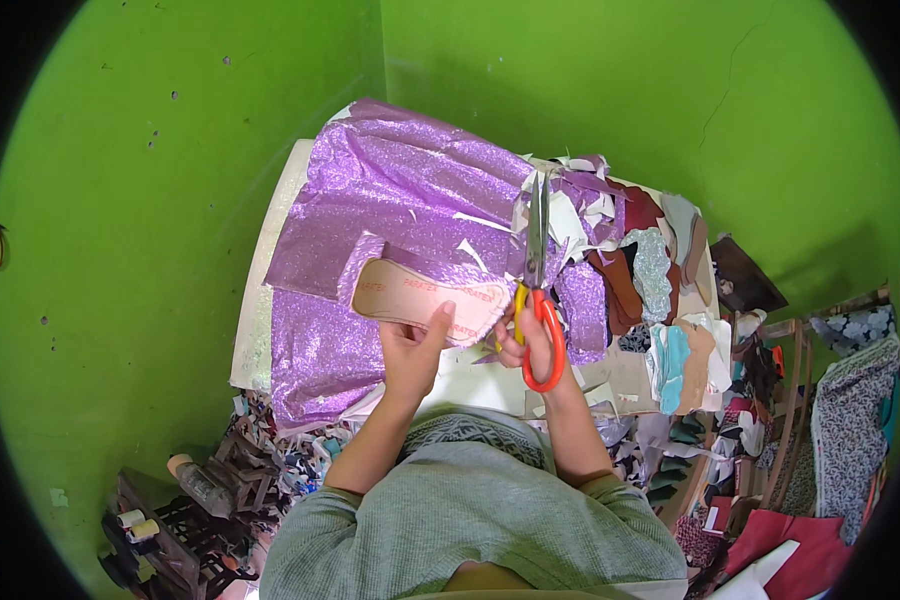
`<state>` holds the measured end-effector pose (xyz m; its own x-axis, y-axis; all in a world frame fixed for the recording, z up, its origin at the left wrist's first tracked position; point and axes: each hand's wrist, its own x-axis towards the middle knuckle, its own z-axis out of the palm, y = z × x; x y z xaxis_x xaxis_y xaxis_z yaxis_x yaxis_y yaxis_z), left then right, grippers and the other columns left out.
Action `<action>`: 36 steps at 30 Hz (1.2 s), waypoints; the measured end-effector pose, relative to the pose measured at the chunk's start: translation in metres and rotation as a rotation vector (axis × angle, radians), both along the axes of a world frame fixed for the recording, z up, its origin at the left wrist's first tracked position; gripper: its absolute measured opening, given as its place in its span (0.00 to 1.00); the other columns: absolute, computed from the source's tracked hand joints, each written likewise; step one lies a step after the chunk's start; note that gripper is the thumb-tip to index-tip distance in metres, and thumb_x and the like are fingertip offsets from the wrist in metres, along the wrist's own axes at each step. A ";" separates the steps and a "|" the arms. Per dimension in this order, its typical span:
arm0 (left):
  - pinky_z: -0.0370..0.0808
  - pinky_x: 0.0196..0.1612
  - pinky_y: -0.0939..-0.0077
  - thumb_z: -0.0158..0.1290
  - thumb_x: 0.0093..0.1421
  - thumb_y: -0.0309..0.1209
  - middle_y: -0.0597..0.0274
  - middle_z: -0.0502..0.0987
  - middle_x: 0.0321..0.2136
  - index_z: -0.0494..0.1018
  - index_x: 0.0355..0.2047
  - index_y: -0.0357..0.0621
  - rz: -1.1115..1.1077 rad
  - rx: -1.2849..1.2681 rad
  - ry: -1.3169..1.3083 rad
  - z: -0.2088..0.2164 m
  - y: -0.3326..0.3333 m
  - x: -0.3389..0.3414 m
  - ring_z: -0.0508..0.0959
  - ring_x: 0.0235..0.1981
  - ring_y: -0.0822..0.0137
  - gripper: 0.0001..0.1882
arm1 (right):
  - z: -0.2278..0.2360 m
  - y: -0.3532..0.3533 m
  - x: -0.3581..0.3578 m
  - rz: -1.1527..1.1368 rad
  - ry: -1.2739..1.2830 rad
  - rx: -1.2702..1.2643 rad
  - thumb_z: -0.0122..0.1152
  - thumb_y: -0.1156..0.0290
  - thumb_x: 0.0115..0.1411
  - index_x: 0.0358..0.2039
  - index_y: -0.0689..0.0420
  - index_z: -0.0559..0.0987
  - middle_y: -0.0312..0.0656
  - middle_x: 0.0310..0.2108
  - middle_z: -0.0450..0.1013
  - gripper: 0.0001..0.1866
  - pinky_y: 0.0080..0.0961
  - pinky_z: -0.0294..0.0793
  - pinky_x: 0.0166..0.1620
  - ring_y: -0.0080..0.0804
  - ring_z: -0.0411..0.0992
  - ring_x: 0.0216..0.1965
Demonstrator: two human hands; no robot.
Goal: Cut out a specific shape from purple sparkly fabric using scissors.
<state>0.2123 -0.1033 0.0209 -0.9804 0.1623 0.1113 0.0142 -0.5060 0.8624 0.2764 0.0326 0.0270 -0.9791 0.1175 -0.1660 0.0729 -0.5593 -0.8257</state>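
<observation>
I see the worktop (253, 330), its left half under purple glitter sheeting (380, 205). My forearms (375, 447) reach over the near edge: right grip (536, 345) closed round scissors (536, 268), blades toward the far edge; left grip (410, 360) pinching the purple-edged beige sole piece (410, 293), thumb on top, above the sheeting.

A hand could pass over the purple glitter fabric (400, 180) beyond the sole-shaped piece (400, 295). To the right, the scissors (536, 230), blades pointing forward, and heaped scraps (567, 220) obstruct; green walls (460, 60) bound the far side.
</observation>
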 end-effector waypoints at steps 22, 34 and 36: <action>0.71 0.39 0.76 0.53 0.49 0.21 0.56 0.70 0.36 0.63 0.41 0.35 -0.324 0.036 -0.291 -0.006 -0.002 -0.002 0.73 0.37 0.67 0.18 | 0.011 -0.010 -0.006 -0.248 0.039 0.470 0.58 0.72 0.49 0.30 0.57 0.62 0.32 0.21 0.59 0.13 0.11 0.58 0.23 0.14 0.57 0.20; 0.72 0.35 0.81 0.50 0.51 0.19 0.58 0.70 0.35 0.63 0.40 0.38 0.026 0.219 -0.278 0.021 -0.007 -0.006 0.73 0.35 0.71 0.15 | -0.009 -0.008 0.022 0.189 0.037 0.734 0.43 0.55 0.58 0.34 0.61 0.58 0.41 0.22 0.60 0.19 0.22 0.63 0.29 0.26 0.61 0.23; 0.72 0.34 0.81 0.50 0.51 0.20 0.59 0.70 0.34 0.63 0.40 0.38 0.023 0.227 -0.232 0.028 -0.005 -0.003 0.73 0.34 0.72 0.15 | -0.009 -0.012 0.025 0.181 0.096 0.803 0.42 0.55 0.58 0.35 0.63 0.57 0.42 0.22 0.60 0.21 0.25 0.64 0.31 0.29 0.61 0.24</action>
<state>0.2089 -0.1088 0.0490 -0.9871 0.1360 -0.0847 -0.1556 -0.6873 0.7095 0.3010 0.0208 0.0182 -0.9999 0.0039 -0.0138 0.0143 0.2171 -0.9760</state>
